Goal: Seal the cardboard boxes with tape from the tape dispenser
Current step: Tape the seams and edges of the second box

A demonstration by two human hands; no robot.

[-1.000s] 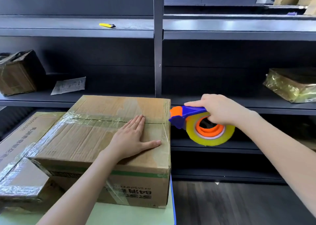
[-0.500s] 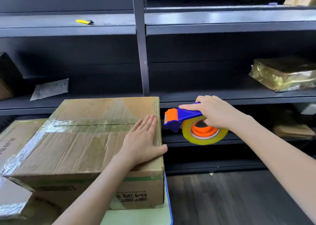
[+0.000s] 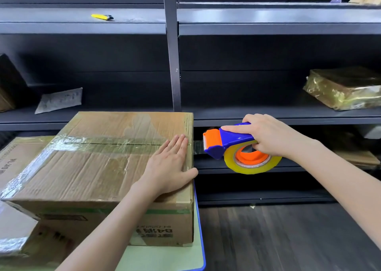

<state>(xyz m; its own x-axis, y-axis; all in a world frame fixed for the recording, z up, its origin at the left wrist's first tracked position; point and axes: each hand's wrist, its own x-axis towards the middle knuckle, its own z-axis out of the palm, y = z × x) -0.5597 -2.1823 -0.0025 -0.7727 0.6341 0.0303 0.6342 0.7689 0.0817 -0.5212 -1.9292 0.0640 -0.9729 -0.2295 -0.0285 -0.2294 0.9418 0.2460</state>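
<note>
head view: the cardboard box sits on a pale table, with its right face at the table's blue right edge. clear film already covers the top centre seam.

the left hand lies flat on the box top at the right edge. its fingers are straight and together over the seam end, and the thumb reaches past the edge. it presses and grips nothing.

the right hand is wrapped round the blue handle of the tape dispenser. the index finger lies along the handle top and the other fingers curl under toward the core of the roll. the dispenser is held in the air just beside the box's right edge, with the orange cutter facing the box. a short span of tape bridges the gap.

handling, as judged:
- box: stiff corrugated board, creased from use. the flaps likely give at the seam, so press beside it. the taped top looks glossy and may slide under a palm. weight cannot be told.
- tape: thin, limp and sticky. it probably wrinkles if slack, so hold it taut.
- dispenser: rigid plastic, probably light. take it by the handle only and keep fingers clear of the toothed cutter.
</note>
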